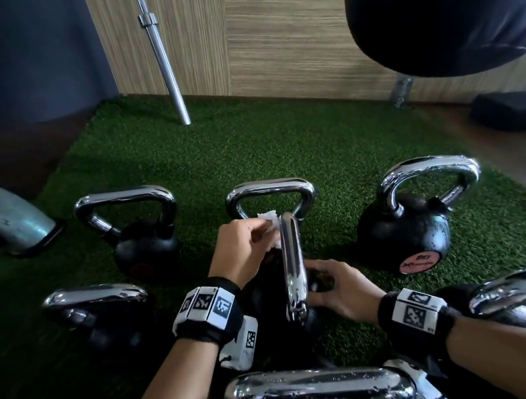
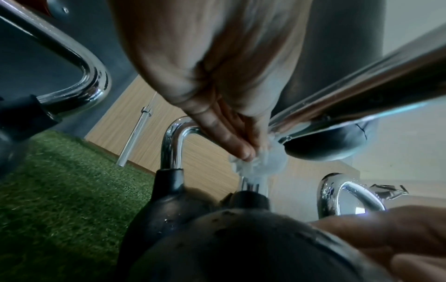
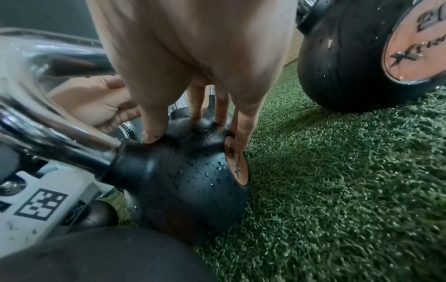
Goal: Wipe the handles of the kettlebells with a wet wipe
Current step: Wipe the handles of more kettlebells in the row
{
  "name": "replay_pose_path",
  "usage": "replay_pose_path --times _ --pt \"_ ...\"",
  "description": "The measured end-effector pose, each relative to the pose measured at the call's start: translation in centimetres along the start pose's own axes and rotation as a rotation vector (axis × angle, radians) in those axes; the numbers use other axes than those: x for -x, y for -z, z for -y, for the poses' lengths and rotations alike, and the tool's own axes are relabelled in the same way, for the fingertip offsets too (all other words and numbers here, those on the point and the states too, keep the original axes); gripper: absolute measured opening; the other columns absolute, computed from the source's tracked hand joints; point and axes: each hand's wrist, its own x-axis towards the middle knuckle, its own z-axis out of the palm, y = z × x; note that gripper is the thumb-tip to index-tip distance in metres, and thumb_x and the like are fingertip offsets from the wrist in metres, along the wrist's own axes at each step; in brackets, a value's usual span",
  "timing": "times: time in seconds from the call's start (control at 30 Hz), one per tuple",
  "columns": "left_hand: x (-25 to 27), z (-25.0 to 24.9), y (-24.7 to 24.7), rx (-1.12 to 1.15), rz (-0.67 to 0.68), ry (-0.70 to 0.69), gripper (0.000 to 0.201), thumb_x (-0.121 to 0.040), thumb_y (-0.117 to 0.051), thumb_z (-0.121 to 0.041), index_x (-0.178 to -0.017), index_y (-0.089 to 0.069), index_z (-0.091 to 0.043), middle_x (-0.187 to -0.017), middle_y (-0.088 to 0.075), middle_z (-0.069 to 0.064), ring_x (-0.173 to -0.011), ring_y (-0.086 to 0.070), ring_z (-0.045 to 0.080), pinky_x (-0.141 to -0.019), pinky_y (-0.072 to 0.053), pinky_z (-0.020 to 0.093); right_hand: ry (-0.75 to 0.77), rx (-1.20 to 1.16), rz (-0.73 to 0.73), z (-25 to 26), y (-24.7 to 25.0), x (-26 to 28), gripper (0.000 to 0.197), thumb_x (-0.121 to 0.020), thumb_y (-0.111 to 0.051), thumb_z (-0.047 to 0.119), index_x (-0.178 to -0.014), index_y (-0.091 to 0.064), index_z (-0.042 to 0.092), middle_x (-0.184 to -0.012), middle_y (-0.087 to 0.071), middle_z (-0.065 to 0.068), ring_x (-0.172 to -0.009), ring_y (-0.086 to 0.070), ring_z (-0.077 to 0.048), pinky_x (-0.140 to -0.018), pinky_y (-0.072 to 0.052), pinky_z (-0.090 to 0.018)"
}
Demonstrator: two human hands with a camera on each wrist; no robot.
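in the middle of the head view a kettlebell [image 1: 294, 291] stands on the green turf [image 1: 282, 150], its chrome handle [image 1: 292, 262] running edge-on up the frame. the left hand [image 1: 241, 251] pinches a crumpled white wet wipe [image 1: 271, 228] against the upper end of that handle, fingers curled around the wipe. the right hand [image 1: 335, 286] rests on the black ball of the same kettlebell at centre right, thumb and spread fingers pressed on its wet surface. other kettlebells stand around it: one at left [image 1: 136, 234], one behind [image 1: 270, 198], one at right [image 1: 419, 213]. a steel bar [image 1: 161, 52] leans at upper centre.
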Motion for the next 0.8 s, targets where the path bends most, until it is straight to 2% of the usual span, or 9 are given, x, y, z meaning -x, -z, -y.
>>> replay_pose_path --times 0.13,0.23,0.27,0.33,0.43,0.57,0.63,0.7,0.8 --pt "-0.5 0.8 0.2 0.07 0.023 0.069 0.016 -0.089 -0.075 -0.032 -0.082 -0.081 -0.02 -0.076 -0.075 -0.012 -0.07 -0.068 0.001 -0.069 -0.052 0.021 -0.004 0.007 -0.013 -0.2 0.0 0.0 0.108 -0.044 -0.062 0.098 -0.137 -0.058 0.045 -0.122 -0.07 0.019 -0.114 -0.064 0.0 -0.105 -0.05 -0.033" --pt "-1.0 0.4 0.3 0.311 0.05 0.203 0.006 -0.09 -0.077 -0.023 -0.094 -0.082 -0.02 -0.086 -0.079 -0.007 -0.081 -0.075 0.012 -0.086 -0.063 0.04 -0.013 0.007 -0.012 -0.5 0.0 0.0 0.109 -0.043 -0.063 0.098 -0.138 -0.057 0.045 -0.124 -0.067 0.015 -0.114 -0.063 -0.004 -0.104 -0.05 -0.032" --pt "-1.0 0.2 0.4 0.392 0.038 0.22 0.013 -0.087 -0.078 -0.023 -0.099 -0.08 -0.018 -0.09 -0.08 -0.002 -0.084 -0.076 0.014 -0.087 -0.063 0.042 -0.011 0.007 -0.008 -0.3 0.0 0.1 0.109 -0.044 -0.063 0.097 -0.139 -0.057 0.044 -0.124 -0.067 0.016 -0.115 -0.063 -0.004 -0.103 -0.05 -0.029" --pt "-0.6 -0.1 0.8 0.521 0.036 0.21 0.023 -0.081 -0.075 -0.024 -0.101 -0.079 -0.014 -0.093 -0.08 0.006 -0.086 -0.075 0.017 -0.084 -0.063 0.038 0.009 0.004 -0.006 0.0 0.1 0.4 0.1 -0.051 -0.069 0.087 -0.14 -0.058 0.041 -0.125 -0.066 0.018 -0.114 -0.062 -0.002 -0.098 -0.047 -0.017" --pt "0.4 -0.5 1.4 0.598 0.099 0.205 0.015 -0.087 -0.072 -0.009 -0.101 -0.077 -0.006 -0.083 -0.079 0.005 -0.078 -0.074 0.012 -0.076 -0.063 0.025 0.029 0.01 -0.016 0.4 0.3 0.7 0.085 -0.064 -0.076 0.066 -0.141 -0.057 0.037 -0.122 -0.06 0.022 -0.113 -0.058 0.001 -0.084 -0.037 -0.001" --pt "-0.1 -1.3 1.6 0.594 0.059 0.226 0.025 -0.088 -0.073 -0.005 -0.112 -0.074 -0.005 -0.093 -0.08 0.007 -0.083 -0.075 0.013 -0.075 -0.063 0.025 0.029 0.009 -0.025 0.5 0.5 0.6 0.085 -0.061 -0.075 0.066 -0.139 -0.059 0.037 -0.112 -0.059 0.024 -0.11 -0.059 -0.001 -0.089 -0.042 -0.011" --pt "0.0 -1.8 1.7 0.566 0.075 0.234 0.018 -0.088 -0.074 -0.007 -0.105 -0.076 -0.003 -0.093 -0.08 0.009 -0.083 -0.074 0.015 -0.074 -0.063 0.024 0.026 0.007 -0.032 0.3 0.5 0.4 0.083 -0.061 -0.077 0.064 -0.138 -0.06 0.036 -0.112 -0.059 0.023 -0.111 -0.059 -0.004 -0.097 -0.045 -0.021" --pt "0.7 -2.1 2.3 0.568 0.168 0.3 0.013 -0.085 -0.075 -0.011 -0.095 -0.077 -0.003 -0.086 -0.079 0.008 -0.077 -0.074 0.014 -0.071 -0.063 0.023 0.032 0.006 -0.031 0.0 0.4 0.4 0.092 -0.056 -0.072 0.07 -0.14 -0.059 0.034 -0.122 -0.06 0.016 -0.117 -0.058 -0.007 -0.101 -0.043 -0.022" --pt "1.9 -2.5 3.4 0.552 0.369 0.35 0.018 -0.084 -0.074 -0.014 -0.093 -0.074 0.002 -0.081 -0.077 0.009 -0.073 -0.073 0.013 -0.067 -0.061 0.022 0.043 0.001 -0.021 -0.1 0.3 0.5 0.096 -0.056 -0.068 0.071 -0.142 -0.056 0.033 -0.128 -0.058 0.011 -0.121 -0.055 -0.007 -0.098 -0.039 -0.02"
